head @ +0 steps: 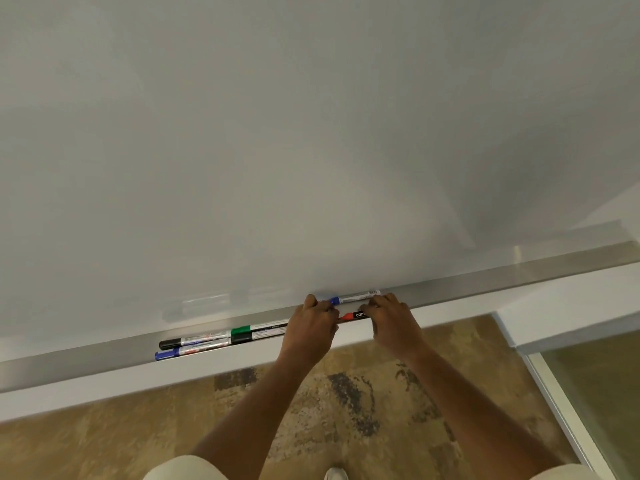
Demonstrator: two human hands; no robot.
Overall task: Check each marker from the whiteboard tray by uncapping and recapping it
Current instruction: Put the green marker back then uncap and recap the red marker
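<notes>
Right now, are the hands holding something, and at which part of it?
Both hands grip the red-capped black marker: left hand at its cap end, right hand on the barrel.

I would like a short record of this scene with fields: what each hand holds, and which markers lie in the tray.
left hand: grips the red end of the red marker
right hand: grips the same marker's black barrel
cap state: cannot tell
tray: metal ledge under the whiteboard
behind the hands: blue marker
left group: black marker, second blue marker, green marker, dark marker
</notes>
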